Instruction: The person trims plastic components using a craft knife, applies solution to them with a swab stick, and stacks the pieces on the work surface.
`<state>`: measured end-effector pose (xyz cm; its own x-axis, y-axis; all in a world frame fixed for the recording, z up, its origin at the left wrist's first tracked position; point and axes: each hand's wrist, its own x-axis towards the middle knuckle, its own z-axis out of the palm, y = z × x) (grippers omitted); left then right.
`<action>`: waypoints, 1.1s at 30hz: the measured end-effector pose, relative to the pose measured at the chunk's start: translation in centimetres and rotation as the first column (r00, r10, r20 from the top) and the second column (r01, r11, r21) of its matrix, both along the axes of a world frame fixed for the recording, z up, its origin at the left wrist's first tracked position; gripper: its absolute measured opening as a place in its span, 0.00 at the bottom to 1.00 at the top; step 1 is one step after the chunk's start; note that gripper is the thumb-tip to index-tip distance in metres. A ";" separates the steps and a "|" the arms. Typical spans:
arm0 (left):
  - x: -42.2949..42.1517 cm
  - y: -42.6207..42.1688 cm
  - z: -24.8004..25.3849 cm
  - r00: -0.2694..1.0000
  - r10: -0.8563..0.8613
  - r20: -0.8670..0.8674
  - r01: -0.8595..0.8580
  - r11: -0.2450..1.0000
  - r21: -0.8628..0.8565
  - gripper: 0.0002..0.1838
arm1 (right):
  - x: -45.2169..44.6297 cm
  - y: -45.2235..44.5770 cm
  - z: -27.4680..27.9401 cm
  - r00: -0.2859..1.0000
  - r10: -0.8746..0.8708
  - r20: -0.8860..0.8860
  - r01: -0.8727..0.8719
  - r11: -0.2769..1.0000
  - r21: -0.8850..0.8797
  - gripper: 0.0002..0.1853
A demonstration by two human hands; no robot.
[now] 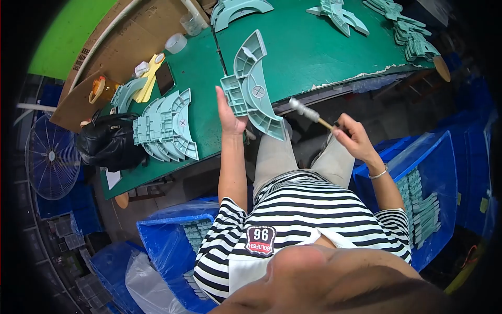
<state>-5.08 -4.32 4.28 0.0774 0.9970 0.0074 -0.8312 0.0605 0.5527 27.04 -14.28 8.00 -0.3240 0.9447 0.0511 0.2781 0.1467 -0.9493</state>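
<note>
My left hand (230,118) holds a curved, ribbed teal plastic part (258,92) up over the table's front edge. The part has a round, cross-marked spot in its middle, and the fingers behind it are mostly hidden. In my right hand (353,137) is a short stick tool (305,111) with a light wooden handle and a lumpy, silvery wrapped head. The head points toward the teal part, with a gap between them. To the left, a stack of similar teal parts (166,125) lies on the green table (204,70).
More teal parts (413,39) are piled at the right end and along the back. A phone (165,78), tape roll (176,43) and black bag (111,141) lie on the left. Blue bins (162,243) with teal parts flank me; a fan (52,156) stands far left.
</note>
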 end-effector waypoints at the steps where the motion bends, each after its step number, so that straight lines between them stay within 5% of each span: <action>1: 0.3 -0.4 0.5 0.998 0.041 -0.045 -0.041 0.999 0.000 0.29 | 0.1 0.2 -0.6 0.996 -0.091 -0.012 0.091 0.996 0.017 0.13; 4: 1.1 -1.4 1.2 0.985 0.103 -0.137 -0.098 0.994 0.036 0.30 | -0.9 1.0 -0.7 0.976 -0.215 -0.013 0.214 0.958 0.190 0.13; 13: 1.4 -3.4 0.9 0.938 0.174 -0.300 -0.149 0.983 0.106 0.28 | -4.5 2.4 -0.2 0.978 -0.169 0.126 0.143 0.971 0.193 0.11; 22: 1.7 -4.6 0.6 0.884 0.169 -0.436 -0.127 0.984 0.123 0.29 | -4.5 3.0 1.1 0.943 -0.323 -0.081 0.333 0.913 0.236 0.12; 33: 2.5 -5.4 2.1 0.600 0.410 -0.687 -0.173 0.905 0.389 0.31 | -5.1 3.0 1.9 0.946 -0.312 -0.088 0.321 0.871 0.373 0.11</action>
<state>-2.56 -9.73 6.38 -0.1201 0.9331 0.3390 -0.0773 -0.3492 0.9338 21.93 -11.26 9.90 -0.0049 0.9039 0.4277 0.3475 0.4026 -0.8469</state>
